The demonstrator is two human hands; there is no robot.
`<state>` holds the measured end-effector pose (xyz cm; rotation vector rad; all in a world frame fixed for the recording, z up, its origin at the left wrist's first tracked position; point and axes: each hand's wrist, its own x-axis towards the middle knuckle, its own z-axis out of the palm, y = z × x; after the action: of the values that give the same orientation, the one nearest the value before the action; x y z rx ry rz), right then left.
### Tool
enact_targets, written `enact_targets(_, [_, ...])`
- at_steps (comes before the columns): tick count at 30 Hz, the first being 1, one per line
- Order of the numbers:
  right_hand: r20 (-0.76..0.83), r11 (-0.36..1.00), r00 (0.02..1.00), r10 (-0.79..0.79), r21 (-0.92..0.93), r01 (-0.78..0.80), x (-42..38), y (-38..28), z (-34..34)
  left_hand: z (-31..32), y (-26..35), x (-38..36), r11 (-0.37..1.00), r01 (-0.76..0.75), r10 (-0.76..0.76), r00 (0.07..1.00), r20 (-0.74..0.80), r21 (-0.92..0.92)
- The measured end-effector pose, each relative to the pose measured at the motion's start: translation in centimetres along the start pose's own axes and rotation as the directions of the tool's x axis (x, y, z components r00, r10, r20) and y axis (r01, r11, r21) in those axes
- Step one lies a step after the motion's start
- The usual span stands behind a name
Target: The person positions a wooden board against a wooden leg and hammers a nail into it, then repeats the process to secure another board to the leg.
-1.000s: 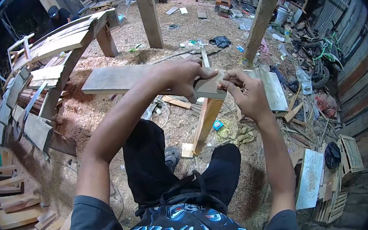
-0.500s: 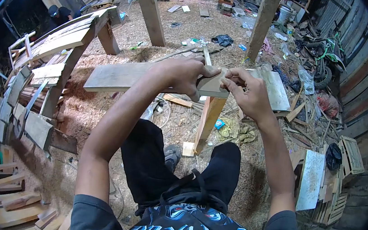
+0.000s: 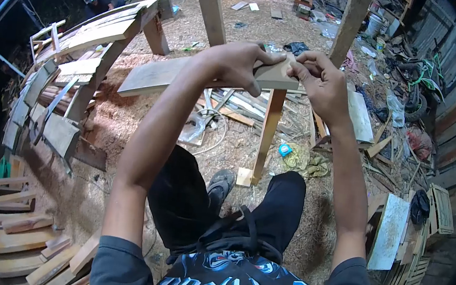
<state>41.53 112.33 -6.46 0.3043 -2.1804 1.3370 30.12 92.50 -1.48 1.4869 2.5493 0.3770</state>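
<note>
A long, flat wooden board (image 3: pixel 148 75) runs from the left to the middle of the view, at about the height of my hands. My left hand (image 3: pixel 236 67) is closed round it near its right end, fingers over the top and thumb at the near edge. At the board's right end, my right hand (image 3: pixel 324 86) has its thumb and fingertips pinched at the corner. Whether something small is between those fingertips is hidden. Below that end, a narrow upright wooden post (image 3: pixel 268 138) reaches down to the floor by my feet.
A curved wooden frame with slats (image 3: pixel 88 34) stands at left, a person (image 3: pixel 99 3) behind it. Stacked planks (image 3: pixel 14 242) lie at lower left. Two thick posts (image 3: pixel 209 8) rise ahead. Blue tape measure (image 3: pixel 285 150), scraps and shavings cover the floor. A pale panel (image 3: pixel 388 231) leans at right.
The board's right end and both hands have moved up and slightly right in the view, showing more scraps underneath. My head view has shifted a little. Both hands keep their grips.
</note>
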Motion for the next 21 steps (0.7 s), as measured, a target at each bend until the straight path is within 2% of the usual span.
enact_targets(2, [0.007,0.997,0.999,-0.035,0.062,0.035,-0.5,-0.5,0.4,0.1,0.3,-1.5,1.000,-0.020,0.020,1.000,-0.019,-0.003])
enact_targets(4, [-0.009,0.992,0.993,-0.121,0.042,0.121,-1.3,0.4,1.5,0.9,-0.5,-2.4,0.997,-0.074,0.073,0.996,-0.055,-0.004])
enact_targets(6, [-0.018,0.990,0.990,-0.137,0.039,0.137,-2.7,1.2,3.2,1.6,-0.7,-3.0,0.999,0.026,-0.026,0.999,0.025,0.029])
enact_targets(7, [-0.010,0.994,0.994,-0.111,-0.001,0.111,-3.3,2.5,4.0,2.0,-0.6,-3.3,0.997,0.064,-0.066,0.996,0.064,0.033])
enact_targets(8, [-0.001,0.997,0.998,-0.061,0.050,0.061,-4.0,3.1,4.7,2.7,-0.9,-3.5,0.995,0.096,-0.100,0.990,0.104,0.038])
enact_targets(9, [0.006,0.996,1.000,-0.016,0.092,0.016,-4.4,3.8,5.4,4.4,-2.8,-3.0,0.995,0.069,-0.060,0.989,0.133,-0.067])
enact_targets(10, [0.018,0.991,0.999,0.039,0.131,-0.041,-5.2,4.4,6.0,6.1,-3.8,-3.0,0.996,0.041,-0.029,0.988,0.150,-0.074])
enact_targets(11, [0.027,0.999,0.999,0.021,0.033,-0.022,-5.9,5.2,6.7,7.7,-4.7,-3.0,0.996,0.014,0.000,0.987,0.161,-0.085])
enact_targets(13, [0.070,0.997,0.994,0.081,0.012,-0.082,-7.6,7.0,8.5,10.8,-6.8,-3.0,0.993,-0.062,0.076,0.985,0.155,-0.096])
enact_targets(16, [0.118,0.986,0.980,0.161,0.020,-0.164,-10.9,11.2,10.8,17.2,-10.1,-2.3,0.992,-0.056,0.081,0.969,0.232,-0.113])
enact_targets(18, [0.133,0.986,0.977,0.167,0.007,-0.169,-12.5,13.4,11.3,20.2,-11.2,-2.0,0.972,-0.009,0.075,0.959,0.272,-0.235])
enact_targets(19, [0.153,0.986,0.974,0.166,-0.004,-0.168,-12.9,14.0,11.4,21.7,-11.5,-2.0,0.974,-0.038,0.094,0.966,0.242,-0.224])
enact_targets(21, [0.228,0.977,0.951,0.207,-0.092,-0.190,-14.5,16.5,11.6,25.0,-12.2,-1.2,0.964,0.033,0.060,0.940,0.336,-0.265])
